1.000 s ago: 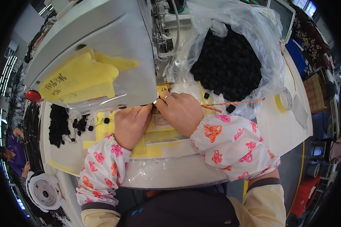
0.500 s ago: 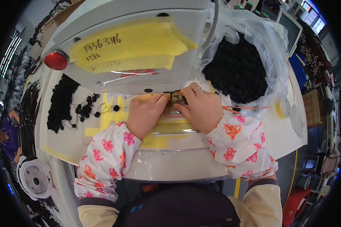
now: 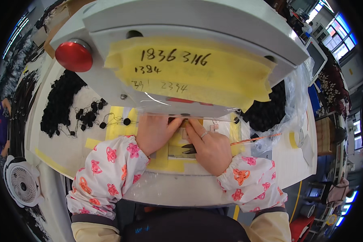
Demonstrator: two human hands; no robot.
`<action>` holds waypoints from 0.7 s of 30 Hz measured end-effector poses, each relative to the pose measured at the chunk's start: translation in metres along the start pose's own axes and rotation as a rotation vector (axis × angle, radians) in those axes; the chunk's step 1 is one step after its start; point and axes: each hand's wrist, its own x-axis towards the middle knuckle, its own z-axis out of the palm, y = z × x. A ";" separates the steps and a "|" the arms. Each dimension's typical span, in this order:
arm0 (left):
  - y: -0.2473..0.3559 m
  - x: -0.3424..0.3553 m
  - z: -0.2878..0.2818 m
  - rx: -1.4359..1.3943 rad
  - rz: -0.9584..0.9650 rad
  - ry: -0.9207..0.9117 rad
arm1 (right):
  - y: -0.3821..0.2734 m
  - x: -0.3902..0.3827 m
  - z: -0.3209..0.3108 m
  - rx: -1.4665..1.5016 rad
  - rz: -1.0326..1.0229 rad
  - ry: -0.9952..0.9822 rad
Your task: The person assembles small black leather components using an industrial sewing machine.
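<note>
Under the front edge of the grey machine head (image 3: 213,101), my hands meet at the yellow-taped work plate. My left hand (image 3: 155,134) is closed with thumb and fingertips together, partly hidden by the machine's edge. My right hand (image 3: 210,150) reaches its index finger and another finger forward to the same spot, while its curled fingers hold dark thread snips (image 3: 188,150), tips pointing left. An orange cord (image 3: 256,139) runs off to the right from this hand. A small brownish thing lies at the fingertips; its kind cannot be made out.
Black trim (image 3: 62,103) and small black pompoms on threads (image 3: 90,115) lie on the left of the white table (image 3: 165,188). A clear plastic bag (image 3: 296,97) of black pieces stands right, near a yellow tape roll (image 3: 293,140). A red button (image 3: 74,55) juts from the machine.
The view has moved closer to the machine head, which covers more of the bag. My right hand has come lower and turned, and the snips' tips show beneath its fingers.
</note>
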 end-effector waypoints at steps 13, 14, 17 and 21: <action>-0.012 -0.008 0.008 0.222 0.128 -0.092 | -0.005 0.002 -0.007 -0.042 0.007 -0.033; -0.012 -0.007 0.008 0.247 0.165 -0.073 | -0.005 0.002 -0.006 -0.042 0.011 -0.031; -0.011 -0.008 0.009 0.222 0.174 -0.049 | -0.007 0.001 -0.005 -0.077 0.004 -0.024; -0.016 -0.008 0.007 0.360 0.280 -0.149 | -0.008 0.001 -0.006 -0.100 0.019 -0.080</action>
